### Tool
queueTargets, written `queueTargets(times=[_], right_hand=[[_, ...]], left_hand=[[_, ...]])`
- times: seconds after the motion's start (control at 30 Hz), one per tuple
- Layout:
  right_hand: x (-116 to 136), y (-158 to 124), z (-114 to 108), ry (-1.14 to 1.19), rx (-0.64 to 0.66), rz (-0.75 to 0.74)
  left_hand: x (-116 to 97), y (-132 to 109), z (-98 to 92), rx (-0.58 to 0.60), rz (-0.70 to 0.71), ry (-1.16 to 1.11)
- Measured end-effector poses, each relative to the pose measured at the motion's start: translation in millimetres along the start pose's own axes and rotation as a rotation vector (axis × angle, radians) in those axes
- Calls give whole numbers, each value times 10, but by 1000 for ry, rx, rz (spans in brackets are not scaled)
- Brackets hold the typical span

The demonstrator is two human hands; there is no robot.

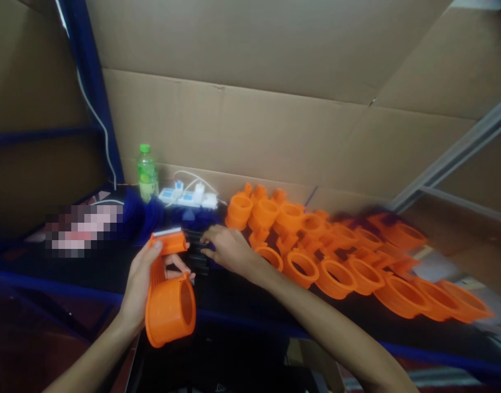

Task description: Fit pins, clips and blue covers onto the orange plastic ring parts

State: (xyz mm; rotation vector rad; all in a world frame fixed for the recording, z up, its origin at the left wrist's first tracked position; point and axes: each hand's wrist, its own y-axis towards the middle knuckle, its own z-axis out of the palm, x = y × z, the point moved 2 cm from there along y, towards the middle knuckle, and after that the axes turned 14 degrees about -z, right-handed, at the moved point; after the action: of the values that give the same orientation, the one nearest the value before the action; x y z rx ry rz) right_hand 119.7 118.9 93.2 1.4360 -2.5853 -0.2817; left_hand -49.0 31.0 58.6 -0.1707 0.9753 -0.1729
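My left hand (pixel 142 284) is wrapped round an orange plastic tape dispenser (pixel 168 297) with a round ring body and a toothed white edge at its top, held just above the dark table. My right hand (pixel 228 248) reaches forward palm down, fingers curled on a small dark part (pixel 195 245) lying on the table beside the dispenser's head; what it grips is too dark to name. A large heap of the same orange dispensers (pixel 336 256) spreads out to the right of that hand.
A green drink bottle (pixel 147 173) stands at the back left beside a white power strip (pixel 188 197) with cables. Cardboard sheets (pixel 275 109) wall off the back. A blue frame rail (pixel 90 82) rises at left, and a blue table edge (pixel 254 322) runs in front.
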Motion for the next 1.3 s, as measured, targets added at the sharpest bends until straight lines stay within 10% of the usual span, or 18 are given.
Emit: queueTargets(times=[0.5,1.3], right_hand=[[112,-311,-778,187,-314,-178],[596,-191,-424,-215,-142,-257]], left_hand=[[82,36,50,38,-17,61],[171,75,34,44,-16,242]])
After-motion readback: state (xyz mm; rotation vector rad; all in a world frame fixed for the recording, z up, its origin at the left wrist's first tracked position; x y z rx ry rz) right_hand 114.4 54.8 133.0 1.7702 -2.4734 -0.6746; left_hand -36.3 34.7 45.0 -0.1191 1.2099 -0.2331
